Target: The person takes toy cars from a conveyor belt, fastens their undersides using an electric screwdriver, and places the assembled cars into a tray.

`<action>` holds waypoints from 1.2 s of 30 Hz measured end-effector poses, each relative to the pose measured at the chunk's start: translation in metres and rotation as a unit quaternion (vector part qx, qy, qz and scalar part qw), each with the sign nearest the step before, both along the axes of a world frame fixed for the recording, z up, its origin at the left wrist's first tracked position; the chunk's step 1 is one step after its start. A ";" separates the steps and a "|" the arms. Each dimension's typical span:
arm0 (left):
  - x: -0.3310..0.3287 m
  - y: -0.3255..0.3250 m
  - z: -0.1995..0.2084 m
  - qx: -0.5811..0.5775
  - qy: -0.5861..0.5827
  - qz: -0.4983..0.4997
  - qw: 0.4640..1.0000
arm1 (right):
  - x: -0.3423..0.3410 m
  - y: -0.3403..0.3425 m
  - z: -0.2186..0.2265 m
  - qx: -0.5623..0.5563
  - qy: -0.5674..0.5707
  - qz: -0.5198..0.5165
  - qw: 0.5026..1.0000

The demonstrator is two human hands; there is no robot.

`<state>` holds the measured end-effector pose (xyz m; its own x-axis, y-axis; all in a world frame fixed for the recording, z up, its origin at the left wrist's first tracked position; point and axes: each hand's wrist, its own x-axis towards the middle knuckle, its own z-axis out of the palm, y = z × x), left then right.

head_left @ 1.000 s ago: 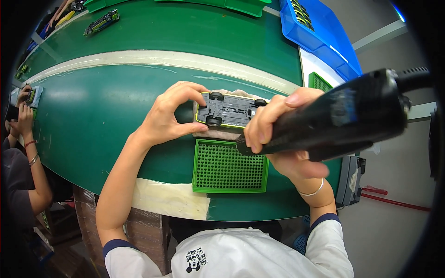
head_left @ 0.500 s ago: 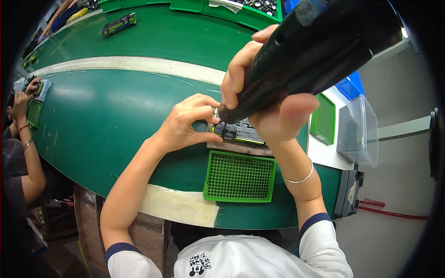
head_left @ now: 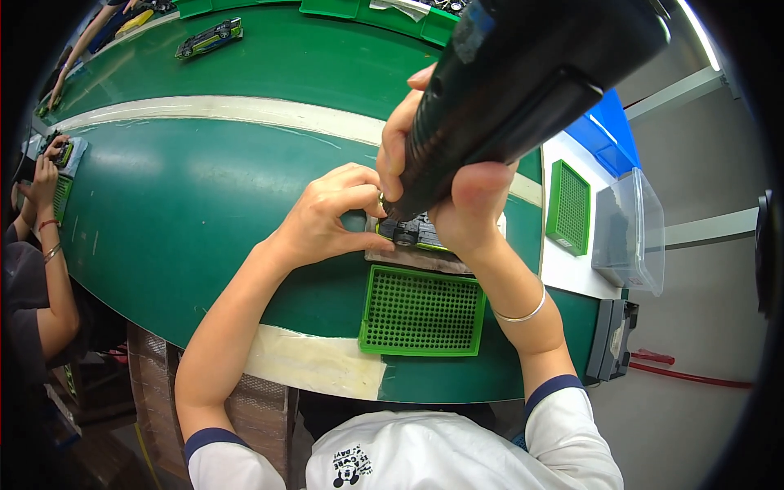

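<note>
A toy car (head_left: 418, 234) lies wheels up on a low padded block (head_left: 433, 260), its dark underside showing and a yellow-green edge along its side. My left hand (head_left: 339, 214) pinches one end of the car between thumb and fingers. Wrapped around a thick black electric screwdriver (head_left: 498, 90), my right hand (head_left: 461, 196) holds the tool tilted, its tip down at the car's underside near my left fingertips. The tool and my right hand hide the car's far end, and the exact contact point of the tip is hidden.
A green perforated tray (head_left: 422, 312) sits just below the block. To the right stand another green tray (head_left: 569, 207), a clear plastic bin (head_left: 629, 233) and a blue bin (head_left: 608, 135). Another upturned car (head_left: 210, 38) lies far left. A co-worker's arm (head_left: 49, 245) is at the left.
My right hand and the screwdriver have shifted left and become more upright, with the tip staying near the same end of the car. My left hand keeps its place.
</note>
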<state>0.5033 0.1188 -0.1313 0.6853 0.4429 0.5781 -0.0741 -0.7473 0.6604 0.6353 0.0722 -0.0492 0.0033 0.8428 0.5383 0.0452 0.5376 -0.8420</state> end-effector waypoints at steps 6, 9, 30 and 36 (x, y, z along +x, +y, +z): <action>-0.002 0.000 0.002 -0.006 0.000 0.002 1.000 | 0.000 0.001 -0.001 -0.004 -0.002 0.008 1.000; -0.001 -0.001 0.001 -0.017 0.007 -0.003 1.000 | 0.003 0.001 -0.001 -0.010 -0.005 0.026 1.000; 0.024 -0.041 0.062 -0.146 -0.160 -0.067 0.974 | 0.130 -0.073 0.090 0.341 0.245 -0.076 0.905; -0.055 -0.077 0.092 0.350 0.008 0.062 0.935 | 0.138 -0.101 0.104 0.366 0.257 -0.139 0.883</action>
<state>0.4483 0.0421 -0.0393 0.6643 0.0373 0.7466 0.0477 -0.9988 0.0074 0.7731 -0.0290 0.0544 0.5590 0.1975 0.8053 -0.0259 0.9749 -0.2212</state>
